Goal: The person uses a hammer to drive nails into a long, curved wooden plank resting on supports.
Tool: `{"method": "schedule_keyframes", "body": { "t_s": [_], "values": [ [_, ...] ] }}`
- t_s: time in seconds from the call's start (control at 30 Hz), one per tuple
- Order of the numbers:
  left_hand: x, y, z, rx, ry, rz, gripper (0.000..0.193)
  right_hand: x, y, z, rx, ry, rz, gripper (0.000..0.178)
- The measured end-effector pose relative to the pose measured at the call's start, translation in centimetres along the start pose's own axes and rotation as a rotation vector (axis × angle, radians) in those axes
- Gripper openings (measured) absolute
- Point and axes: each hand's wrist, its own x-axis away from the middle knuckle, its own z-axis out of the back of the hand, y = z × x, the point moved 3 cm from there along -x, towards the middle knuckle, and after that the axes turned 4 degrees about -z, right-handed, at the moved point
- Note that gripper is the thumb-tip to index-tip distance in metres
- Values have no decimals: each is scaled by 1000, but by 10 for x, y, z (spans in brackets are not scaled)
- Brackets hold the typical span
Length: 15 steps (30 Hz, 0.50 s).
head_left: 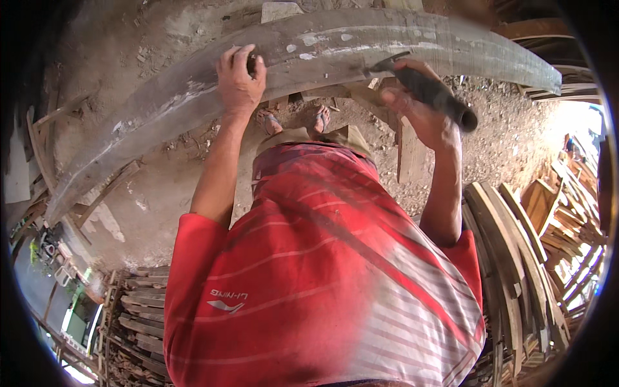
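A long, curved grey wooden beam (284, 71), with pale streaks and light patches, stretches across the view in front of me. My left hand (240, 76) is on its near side, left of the middle, with its fingers curled. Something small and dark shows between thumb and fingers, too hidden to name. Wrapped in my right hand (422, 106) is a tool with a thick black cylindrical handle (438, 98). Its thin metal head (387, 62) is over the beam's surface, blurred; I cannot tell whether it touches.
Wooden supports (380, 97) stand under the beam near my feet (321, 118). Stacked curved planks (506, 258) lie at the right, with more stacked wood (145, 309) at the lower left. Dirt and chips cover the ground (496, 142).
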Motion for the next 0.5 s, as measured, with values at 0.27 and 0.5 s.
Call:
{"method": "schedule_keyframes", "body": {
  "t_s": [0.27,0.5],
  "values": [
    [-37,11,-22,131,-193,-214,77,-28,-11,-14,-395,557,275,11],
    [-58,16,-53,119,-423,-298,103,-64,-60,-60,-638,446,285,16]
  ]
}}
